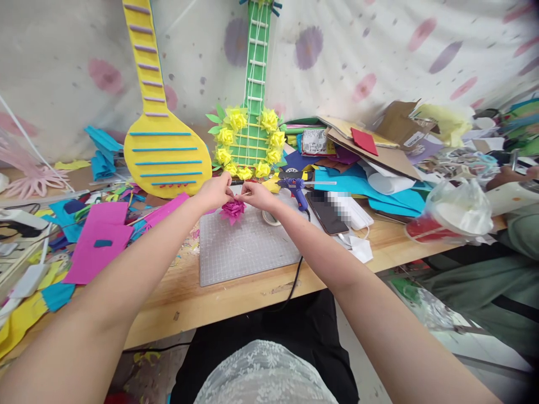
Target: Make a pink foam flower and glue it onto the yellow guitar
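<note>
A wooden table (177, 303) is carrying many things. Near its front edge, a grey mat (252, 258) is lying. To the right of the mat, a phone (326, 213) is lying, and farther right a tub (440, 221) is standing. On the left, magenta paper (95, 249) is lying among coloured scraps (63, 213). At the back right, a pile (370, 154) of paper and cardboard is resting.

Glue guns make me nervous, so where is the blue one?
In the head view, the blue glue gun sits right of the person's right hand, just left of the dark phone.
</note>
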{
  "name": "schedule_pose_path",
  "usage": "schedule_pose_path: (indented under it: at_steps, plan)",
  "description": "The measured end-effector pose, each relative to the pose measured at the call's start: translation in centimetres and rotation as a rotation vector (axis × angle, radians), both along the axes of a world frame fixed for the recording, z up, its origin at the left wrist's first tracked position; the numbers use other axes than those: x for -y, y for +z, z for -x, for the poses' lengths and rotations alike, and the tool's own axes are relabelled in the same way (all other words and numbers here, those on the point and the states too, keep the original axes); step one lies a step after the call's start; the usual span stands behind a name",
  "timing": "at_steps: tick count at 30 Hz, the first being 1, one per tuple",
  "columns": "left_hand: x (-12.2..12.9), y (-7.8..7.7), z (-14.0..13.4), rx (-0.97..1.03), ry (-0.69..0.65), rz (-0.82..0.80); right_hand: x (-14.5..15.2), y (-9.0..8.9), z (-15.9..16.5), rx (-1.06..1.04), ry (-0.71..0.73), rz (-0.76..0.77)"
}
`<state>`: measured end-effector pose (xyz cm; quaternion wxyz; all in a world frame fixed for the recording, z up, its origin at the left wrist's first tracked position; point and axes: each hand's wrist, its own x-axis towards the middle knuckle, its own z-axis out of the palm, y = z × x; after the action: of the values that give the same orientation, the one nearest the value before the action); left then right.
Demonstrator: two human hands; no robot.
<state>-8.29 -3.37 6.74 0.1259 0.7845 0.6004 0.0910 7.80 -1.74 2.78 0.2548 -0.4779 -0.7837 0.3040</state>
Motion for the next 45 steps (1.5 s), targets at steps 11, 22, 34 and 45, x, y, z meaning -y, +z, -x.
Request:
schedule_pose_path:
  at_steps: [11, 22, 34, 45]
  plan:
    - [-0.6, 0.6, 0.3, 0.097, -0.003, 0.111, -0.2, -0.4, 0.2, -0.034, -0.057, 0.039]
    - [-0.2, 0.6, 0.0, -0.043, -0.026, 0.000, -0.3, -0.8, 0.4, -0.149, -0.050, 0.061]
    - [-0.5, 0.5, 0.2, 0.057, -0.024, 0.053, 0.1, -0.7, 0.2, -0.158, -0.074, 0.085]
    - [-0.8, 1.5, 0.3, 0.097, 0.014, 0.087, -0.3, -0.7, 0.2, -0.220, -0.077, 0.113]
